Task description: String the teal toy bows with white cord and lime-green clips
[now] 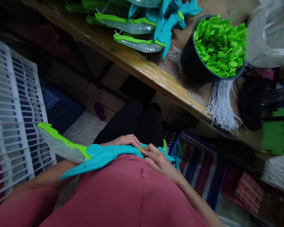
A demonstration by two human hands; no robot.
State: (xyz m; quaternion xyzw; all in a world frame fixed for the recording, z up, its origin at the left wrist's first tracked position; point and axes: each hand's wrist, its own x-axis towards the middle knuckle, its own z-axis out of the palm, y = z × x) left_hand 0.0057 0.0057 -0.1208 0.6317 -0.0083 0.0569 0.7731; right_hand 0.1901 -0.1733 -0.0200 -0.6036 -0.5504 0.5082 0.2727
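A teal plastic toy piece [106,153] lies across my lap against the pink shirt, with a long lime-green and clear arm [66,145] reaching out to the left. My left hand [123,140] passes behind it and holds its far edge, the fingers partly hidden. Closed on the middle of the toy, my right hand [156,157] presses its fingertips beside a small green bit [139,149]. More teal and green parts stick out to the right, past my right hand.
Similar toys [139,44] are stacked on the wooden table [156,71]. Beside them stand a black bucket [191,63] of green pieces and a bundle of white strings [223,107]. A white plastic rack [14,104] is at left. A striped-lined crate [198,160] sits at lower right.
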